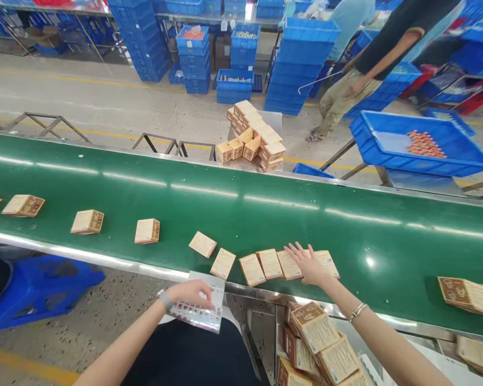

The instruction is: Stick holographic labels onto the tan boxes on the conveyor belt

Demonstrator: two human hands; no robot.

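Note:
My left hand (191, 294) is over a shiny, see-through sheet (203, 320) with rows of small dark and reddish marks, which lies on my lap against the belt's edge. Its fingers are curled closed, and whatever they pinch is too small to make out. On the green conveyor belt (265, 214), my right hand (308, 265) lies with fingers spread over a row of cream-and-brown printed boxes (290, 266). It partly covers the boxes beneath it, and another box (326, 262) shows to its right. Two boxes, one of them a tilted box (223, 263), lie nearer my left hand.
More boxes (147, 231) are spaced along the belt to the left, and a stack (467, 296) sits at right. Below the near edge is a pile of boxes (322, 338). Across the belt stand stacked boxes (257, 131), a blue bin (422, 142) and a walking person (370, 64).

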